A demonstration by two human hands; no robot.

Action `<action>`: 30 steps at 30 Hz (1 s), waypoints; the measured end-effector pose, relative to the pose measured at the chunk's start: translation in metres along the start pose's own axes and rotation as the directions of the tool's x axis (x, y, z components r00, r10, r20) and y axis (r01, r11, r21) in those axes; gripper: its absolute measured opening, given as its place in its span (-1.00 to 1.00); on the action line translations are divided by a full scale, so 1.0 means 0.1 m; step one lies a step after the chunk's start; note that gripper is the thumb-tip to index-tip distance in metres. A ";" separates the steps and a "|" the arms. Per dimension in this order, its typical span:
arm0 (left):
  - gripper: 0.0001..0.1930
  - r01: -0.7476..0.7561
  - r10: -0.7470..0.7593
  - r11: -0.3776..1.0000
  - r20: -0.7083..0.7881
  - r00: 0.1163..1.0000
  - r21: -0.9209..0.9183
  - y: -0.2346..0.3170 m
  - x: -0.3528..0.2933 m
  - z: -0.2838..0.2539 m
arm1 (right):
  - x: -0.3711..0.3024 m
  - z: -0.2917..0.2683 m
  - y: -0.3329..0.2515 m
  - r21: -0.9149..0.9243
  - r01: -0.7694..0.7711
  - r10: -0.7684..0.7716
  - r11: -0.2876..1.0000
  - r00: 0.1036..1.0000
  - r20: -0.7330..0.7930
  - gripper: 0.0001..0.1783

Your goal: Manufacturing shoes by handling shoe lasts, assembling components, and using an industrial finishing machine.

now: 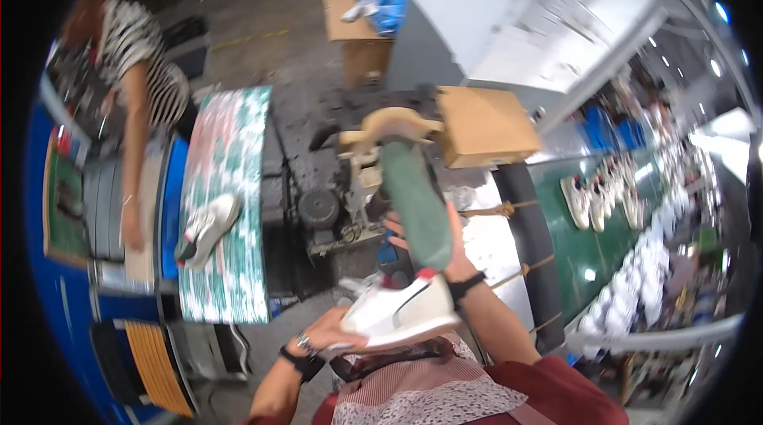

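My left hand [338, 329] grips one end of a white sneaker [401, 310] with a dark stripe and a red heel tab. The sneaker lies tilted close in front of my apron. Just above its opening is the near end of a long green shoe last [417, 210], which reaches up to a tan curved holder [391, 120] on a dark machine. My right hand [456, 254] wraps round the last from beneath, with fingers showing on its left side and the palm edge on its right. The last hides the middle of that hand.
On the left, a green-and-white streaked board [226, 123] carries another white shoe [211, 228]. A co-worker's arm [133, 163] reaches down beside it. A cardboard box [485, 124] stands right of the machine. Several white sneakers [580, 202] stand on a green surface farther right.
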State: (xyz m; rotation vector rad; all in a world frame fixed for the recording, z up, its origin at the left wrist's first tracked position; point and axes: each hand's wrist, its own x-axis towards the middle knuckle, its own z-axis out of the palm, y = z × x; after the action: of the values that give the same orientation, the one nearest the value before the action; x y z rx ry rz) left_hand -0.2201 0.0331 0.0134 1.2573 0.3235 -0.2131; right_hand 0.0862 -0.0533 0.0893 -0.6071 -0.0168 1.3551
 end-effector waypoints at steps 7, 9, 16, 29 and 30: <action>-0.12 0.256 -0.105 0.900 -0.395 0.913 0.353 -0.15 0.01 -0.10 | -0.07 -0.14 0.04 0.136 -0.094 0.072 0.986 0.985 0.156 -0.21; -0.05 0.294 0.020 0.762 -0.474 0.880 0.577 -0.05 0.47 0.11 | -0.56 -0.23 -0.23 -0.083 0.176 -0.153 0.981 0.963 0.223 -0.17; -0.29 0.229 0.340 0.486 -0.423 0.840 0.844 0.37 2.56 1.38 | -2.04 -1.66 -0.82 0.137 0.268 -0.252 0.954 0.960 -0.120 -0.18; -0.29 0.025 0.463 0.391 -0.219 0.859 0.920 0.39 3.04 1.44 | -3.17 -3.74 -0.30 -0.807 -0.536 -0.796 0.246 0.364 -0.485 -0.18; -0.33 0.099 0.415 0.428 -0.293 0.862 0.898 0.50 2.71 1.07 | -3.14 -3.73 -0.34 -0.815 -0.490 -0.769 0.310 0.375 -0.518 -0.23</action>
State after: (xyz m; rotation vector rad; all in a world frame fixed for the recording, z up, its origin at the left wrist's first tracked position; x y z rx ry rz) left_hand 0.0633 -0.0488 -0.0085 2.4555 0.5451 0.1606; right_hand 0.1732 -0.4919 -0.1095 -2.3897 0.0283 0.3267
